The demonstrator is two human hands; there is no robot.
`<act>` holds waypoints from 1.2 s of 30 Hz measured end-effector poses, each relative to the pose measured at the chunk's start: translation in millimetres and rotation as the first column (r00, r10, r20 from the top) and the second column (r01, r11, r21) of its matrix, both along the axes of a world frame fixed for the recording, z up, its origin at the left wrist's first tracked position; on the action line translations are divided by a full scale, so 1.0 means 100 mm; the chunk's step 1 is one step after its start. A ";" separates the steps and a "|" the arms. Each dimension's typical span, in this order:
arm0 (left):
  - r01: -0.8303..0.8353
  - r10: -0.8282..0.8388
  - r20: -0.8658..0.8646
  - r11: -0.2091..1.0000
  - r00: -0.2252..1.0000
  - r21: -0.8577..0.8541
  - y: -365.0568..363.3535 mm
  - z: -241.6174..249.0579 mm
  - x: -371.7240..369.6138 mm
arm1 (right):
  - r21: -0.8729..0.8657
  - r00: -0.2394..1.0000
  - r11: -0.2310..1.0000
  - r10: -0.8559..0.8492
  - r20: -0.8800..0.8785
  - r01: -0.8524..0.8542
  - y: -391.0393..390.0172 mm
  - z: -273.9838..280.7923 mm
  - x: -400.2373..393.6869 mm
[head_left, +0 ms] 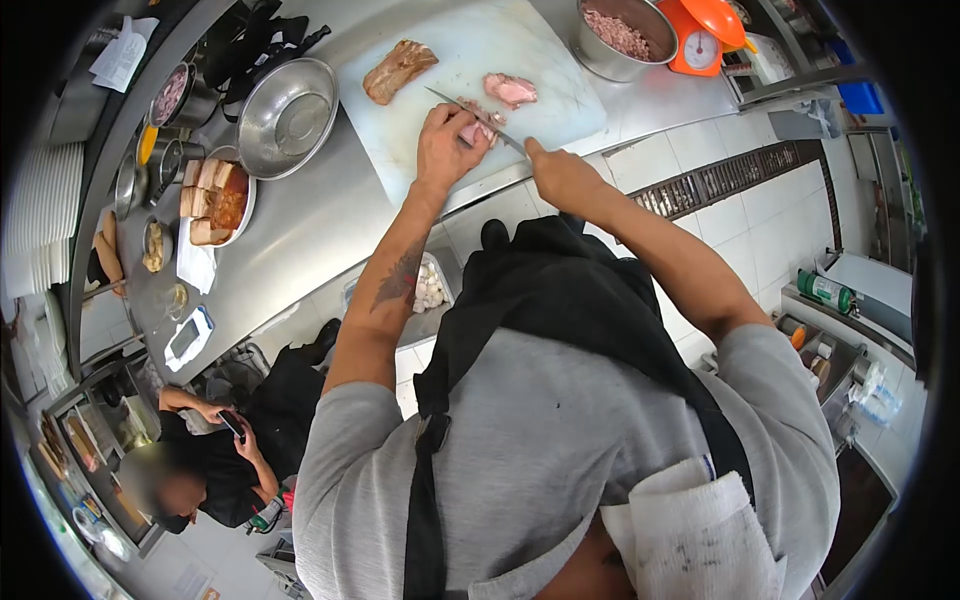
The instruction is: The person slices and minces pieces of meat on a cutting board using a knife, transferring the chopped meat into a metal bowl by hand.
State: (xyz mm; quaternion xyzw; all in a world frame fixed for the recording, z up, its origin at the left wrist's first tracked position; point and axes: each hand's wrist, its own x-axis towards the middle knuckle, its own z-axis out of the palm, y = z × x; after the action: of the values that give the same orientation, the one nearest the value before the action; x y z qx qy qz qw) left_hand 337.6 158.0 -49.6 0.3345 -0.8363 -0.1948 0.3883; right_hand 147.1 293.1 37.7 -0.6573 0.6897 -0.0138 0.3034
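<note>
My right hand [562, 178] is closed around the handle of a kitchen knife [508, 140], whose long blade points up and to the left over the white cutting board [400, 130]. Under the blade lies a piece of pink meat [480, 133], partly covered by my left hand [447, 148], whose curled fingers press on it. Small cut bits sit around the blade. Beyond the knife are a pink chunk of meat [511, 90] and a larger browned piece of meat [401, 71], both flat on the board.
A metal pot of diced meat [618, 65] and an orange scale [697, 45] stand at the right. To the left are a steel bowl [288, 118] and a dish of bread and red sauce [236, 200]. A person [225, 450] holding a phone [232, 425] is at lower left.
</note>
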 end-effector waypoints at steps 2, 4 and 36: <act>0.006 -0.006 0.009 1.000 1.000 -0.017 -0.05 0.05 0.02 | -0.099 1.000 0.995 -0.028 0.012 0.029 -0.21 -0.10 0.08; 0.022 -0.021 -0.009 0.995 1.000 0.097 -0.02 0.07 0.04 | -0.019 0.998 0.999 -0.040 0.043 0.041 -0.31 -0.01 0.09; 0.027 -0.028 0.017 1.000 0.999 0.012 0.00 0.07 0.10 | 0.071 1.000 0.997 0.023 -0.007 -0.022 -0.16 0.24 0.08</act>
State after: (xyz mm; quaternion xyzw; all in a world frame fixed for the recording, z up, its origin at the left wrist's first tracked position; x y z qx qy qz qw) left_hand 348.1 158.4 -42.2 0.3270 -0.8429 -0.2022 0.3763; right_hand 155.3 277.5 61.8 -0.6538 0.6836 0.0167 0.3240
